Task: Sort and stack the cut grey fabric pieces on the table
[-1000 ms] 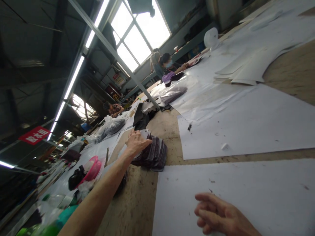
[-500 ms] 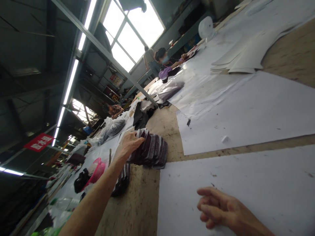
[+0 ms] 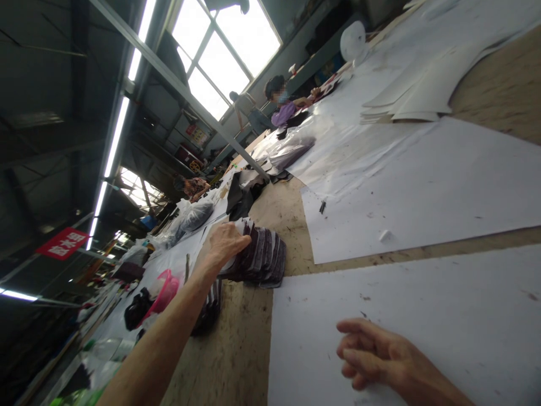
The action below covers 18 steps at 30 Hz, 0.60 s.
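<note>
My left hand (image 3: 225, 242) reaches far out across the wooden table (image 3: 236, 349) and lies on top of a fanned stack of dark, purplish cut pieces (image 3: 264, 258), fingers curled over its upper edge. Another dark stack (image 3: 209, 307) lies just under my forearm. My right hand (image 3: 376, 355) rests near me on a large white sheet (image 3: 422, 304), fingers loosely bent and holding nothing.
A second white sheet (image 3: 422, 186) lies farther out, with stacked white cut panels (image 3: 418, 96) beyond it. Plastic bags (image 3: 287, 152), dark fabric (image 3: 239, 194) and a pink basket (image 3: 164, 290) crowd the far left. Other people (image 3: 281, 104) work at the far end.
My left hand has settled flatter on the dark stack, pressing its raised top pieces down. My right hand has hardly moved. The view shifted slightly.
</note>
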### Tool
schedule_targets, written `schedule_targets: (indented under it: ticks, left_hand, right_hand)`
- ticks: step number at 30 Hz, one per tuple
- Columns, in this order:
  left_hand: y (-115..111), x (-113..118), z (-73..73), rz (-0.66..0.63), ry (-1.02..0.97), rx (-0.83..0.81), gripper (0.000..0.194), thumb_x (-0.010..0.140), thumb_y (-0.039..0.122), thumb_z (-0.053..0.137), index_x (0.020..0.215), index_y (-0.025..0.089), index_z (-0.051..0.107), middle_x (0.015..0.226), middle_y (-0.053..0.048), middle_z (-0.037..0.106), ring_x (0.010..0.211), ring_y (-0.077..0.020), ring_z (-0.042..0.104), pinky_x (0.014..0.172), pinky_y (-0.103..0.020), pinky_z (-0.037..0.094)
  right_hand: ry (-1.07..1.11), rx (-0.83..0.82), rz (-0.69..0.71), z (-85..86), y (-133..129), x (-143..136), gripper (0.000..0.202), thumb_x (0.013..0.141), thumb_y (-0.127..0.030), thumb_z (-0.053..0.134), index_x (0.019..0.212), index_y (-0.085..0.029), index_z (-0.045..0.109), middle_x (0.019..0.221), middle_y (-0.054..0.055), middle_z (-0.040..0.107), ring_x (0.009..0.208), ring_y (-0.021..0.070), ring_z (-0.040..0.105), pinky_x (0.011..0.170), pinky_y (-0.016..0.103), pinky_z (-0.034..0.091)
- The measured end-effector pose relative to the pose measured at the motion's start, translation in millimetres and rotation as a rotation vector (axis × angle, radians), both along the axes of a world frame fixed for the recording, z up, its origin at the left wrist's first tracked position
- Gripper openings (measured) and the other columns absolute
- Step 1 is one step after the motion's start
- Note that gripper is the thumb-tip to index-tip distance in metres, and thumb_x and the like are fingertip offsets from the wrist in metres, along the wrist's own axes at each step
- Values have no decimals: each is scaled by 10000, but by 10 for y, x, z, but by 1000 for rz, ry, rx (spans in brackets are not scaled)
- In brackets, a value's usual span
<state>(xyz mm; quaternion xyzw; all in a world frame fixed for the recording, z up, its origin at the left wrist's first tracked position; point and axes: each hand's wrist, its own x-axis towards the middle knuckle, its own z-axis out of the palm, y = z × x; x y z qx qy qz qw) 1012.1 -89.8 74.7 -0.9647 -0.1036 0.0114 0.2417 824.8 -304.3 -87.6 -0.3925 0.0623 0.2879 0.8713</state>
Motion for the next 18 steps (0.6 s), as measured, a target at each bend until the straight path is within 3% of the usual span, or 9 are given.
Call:
schedule_targets:
  ticks: [7,14,18]
  left_hand:
    - [-41,-13,-6,-58,-41,-5,245,732,284,544,895,117,619,886,-116,654,880,-234,603,755,-364,458]
    - [253,59,97,-129,-70,-154,131,783,283,548,797,154,569,747,-19,592,773,-175,571,724,-331,450]
    - [336,102,148,-123,-92,-265,204,773,254,589,933,142,532,750,1,549,745,-156,543,719,-329,456]
  right_hand:
    - [-16,1,-1,-17,0,-7,504,626,-403,739,985,-118,528,759,46,591,644,201,599,553,293,510]
    - [22,4,-16,7,5,4,529,585,-408,760,966,-117,536,740,48,592,627,202,600,532,288,510]
    - [6,-3,-12,-40,14,0,521,599,-416,755,971,-118,543,747,52,595,630,206,603,537,293,510]
